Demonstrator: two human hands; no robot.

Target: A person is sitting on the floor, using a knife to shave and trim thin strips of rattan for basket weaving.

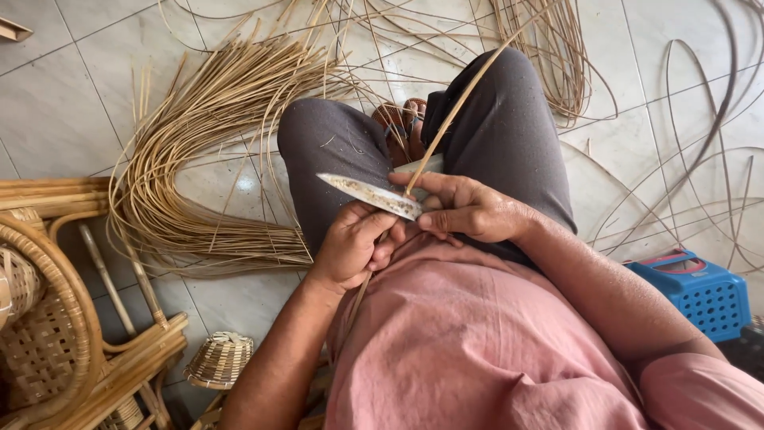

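My left hand [356,247] grips the handle of a knife [370,195], its worn blade pointing left over my lap. My right hand [465,209] pinches a long thin cane strip [461,103] against the blade near its base. The strip runs up and to the right past my knee, and its lower end passes down between my hands toward my pink shirt. I sit with grey trousers and bent knees over the tiled floor.
A large fanned bundle of cane strips [207,151] lies on the tiles at left. Loose curved strips [700,159] spread at right. A woven rattan chair frame [56,318] and a small woven basket [219,360] stand lower left. A blue plastic crate [700,291] sits at right.
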